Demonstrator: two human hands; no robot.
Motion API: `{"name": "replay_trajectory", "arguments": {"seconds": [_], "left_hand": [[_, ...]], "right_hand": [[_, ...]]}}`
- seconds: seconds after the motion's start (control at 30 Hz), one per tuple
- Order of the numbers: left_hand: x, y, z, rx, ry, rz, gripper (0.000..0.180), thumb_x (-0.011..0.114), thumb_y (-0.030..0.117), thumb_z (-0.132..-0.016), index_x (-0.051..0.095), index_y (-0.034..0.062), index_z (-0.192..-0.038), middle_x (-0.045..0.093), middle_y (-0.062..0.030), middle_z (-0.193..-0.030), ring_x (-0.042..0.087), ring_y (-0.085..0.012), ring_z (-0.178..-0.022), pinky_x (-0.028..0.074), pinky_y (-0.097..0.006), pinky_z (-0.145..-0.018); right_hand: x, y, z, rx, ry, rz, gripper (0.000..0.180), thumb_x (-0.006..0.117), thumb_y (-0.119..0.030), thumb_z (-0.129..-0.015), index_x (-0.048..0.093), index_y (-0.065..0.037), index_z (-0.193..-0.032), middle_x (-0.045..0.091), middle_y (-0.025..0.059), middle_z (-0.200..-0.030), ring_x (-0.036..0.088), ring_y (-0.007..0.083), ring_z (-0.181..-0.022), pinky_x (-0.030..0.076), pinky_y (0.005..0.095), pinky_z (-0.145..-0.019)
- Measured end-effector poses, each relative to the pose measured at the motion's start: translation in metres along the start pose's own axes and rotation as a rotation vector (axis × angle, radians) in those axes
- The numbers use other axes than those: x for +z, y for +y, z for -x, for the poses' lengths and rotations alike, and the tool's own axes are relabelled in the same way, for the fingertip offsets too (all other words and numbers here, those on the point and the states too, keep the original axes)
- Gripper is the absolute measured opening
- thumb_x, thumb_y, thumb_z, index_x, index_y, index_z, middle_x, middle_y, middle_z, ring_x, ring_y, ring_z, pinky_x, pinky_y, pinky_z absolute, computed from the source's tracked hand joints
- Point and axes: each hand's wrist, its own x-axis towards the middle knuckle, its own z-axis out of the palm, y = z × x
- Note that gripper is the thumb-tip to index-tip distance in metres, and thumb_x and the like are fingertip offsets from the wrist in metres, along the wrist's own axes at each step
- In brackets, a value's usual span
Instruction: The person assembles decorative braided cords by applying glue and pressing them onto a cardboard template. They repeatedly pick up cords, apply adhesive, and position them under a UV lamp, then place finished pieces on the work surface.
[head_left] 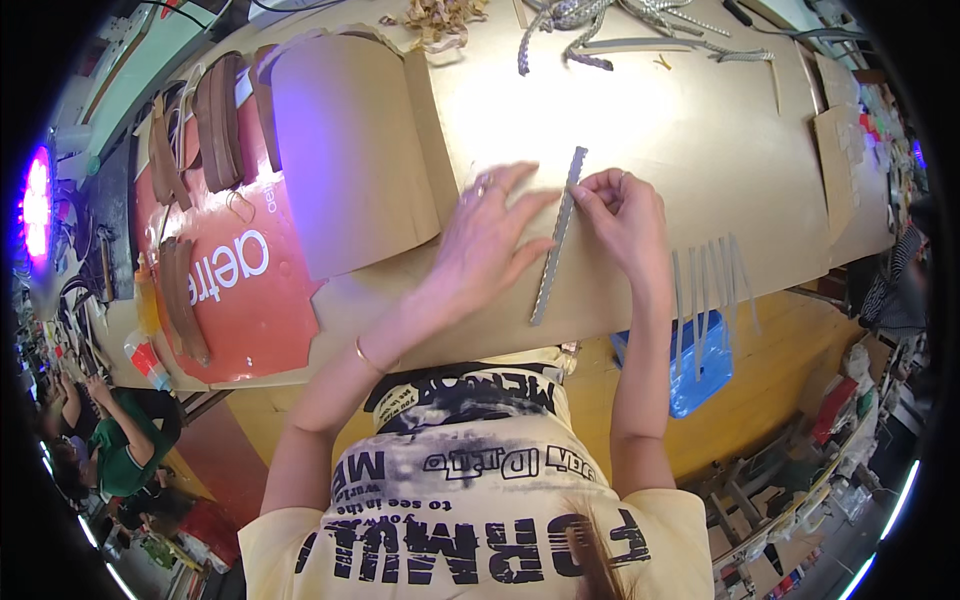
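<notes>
A narrow dark grey strip (pixel 551 262) with notched edges lies slantwise on the brown-covered table in front of me. Its upper part is pinched between the thumb and fingers of my right hand (pixel 632 222). On the strip's other side, my left hand (pixel 484 232) is spread, its fingers apart and slightly blurred. Its fingertips reach close to the strip; whether they touch it I cannot tell. Several thin grey strips (pixel 700 275) hang over the table's near edge, just right of my right forearm.
Tan sheets (pixel 350 150) and brown strap-like pieces (pixel 219 120) lie at left, partly on a red board (pixel 262 325). Grey braided cords (pixel 570 25) and tan scraps (pixel 440 22) are at the far side. Below the right edge sits a blue basin (pixel 703 370). Another person (pixel 125 450) is at far left.
</notes>
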Motion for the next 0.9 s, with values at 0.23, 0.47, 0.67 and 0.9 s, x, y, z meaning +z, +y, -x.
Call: {"name": "replay_trajectory", "arguments": {"seconds": [0.23, 0.47, 0.67, 0.9], "left_hand": [[0.006, -0.014, -0.036, 0.080, -0.156, -0.149, 0.078, 0.076, 0.041, -0.078, 0.044, 0.0168, -0.145, 0.028, -0.0189, -0.155, 0.018, -0.0394, -0.146, 0.015, -0.052, -0.119], [0.010, -0.014, -0.034, 0.076, -0.214, -0.198, 0.106, 0.079, 0.057, -0.066, 0.030, 0.0181, -0.152, 0.017, -0.0191, -0.159, 0.012, -0.0381, -0.148, 0.008, -0.053, -0.121], [0.008, -0.012, -0.040, 0.054, -0.276, -0.277, 0.120, 0.081, 0.061, -0.060, 0.024, 0.0121, -0.154, 0.016, -0.0178, -0.160, 0.013, -0.0361, -0.148, 0.010, -0.052, -0.121], [0.007, -0.010, -0.041, 0.011, -0.307, -0.298, 0.126, 0.083, 0.057, -0.058, 0.020, 0.0092, -0.155, 0.015, -0.0172, -0.160, 0.012, -0.0340, -0.149, 0.009, -0.050, -0.122]], "right_hand": [[-0.011, -0.016, 0.001, 0.001, 0.014, 0.375, 0.026, 0.076, -0.028, -0.081, 0.065, -0.008, -0.093, 0.069, 0.0073, -0.080, 0.068, 0.0254, -0.077, 0.051, 0.0386, -0.070], [-0.015, -0.009, -0.016, -0.199, -0.016, 0.386, 0.031, 0.078, -0.030, -0.078, 0.064, -0.011, -0.099, 0.067, 0.0068, -0.088, 0.067, 0.0239, -0.083, 0.052, 0.0383, -0.073], [-0.033, -0.003, -0.045, -0.117, -0.195, 0.249, 0.037, 0.079, -0.030, -0.078, 0.067, -0.010, -0.107, 0.067, 0.0078, -0.080, 0.067, 0.0197, -0.076, 0.052, 0.0342, -0.069], [-0.031, -0.004, -0.060, -0.316, -0.149, 0.239, 0.029, 0.074, -0.030, -0.083, 0.072, -0.008, -0.103, 0.071, 0.0085, -0.082, 0.067, 0.0191, -0.074, 0.053, 0.0333, -0.072]]}}
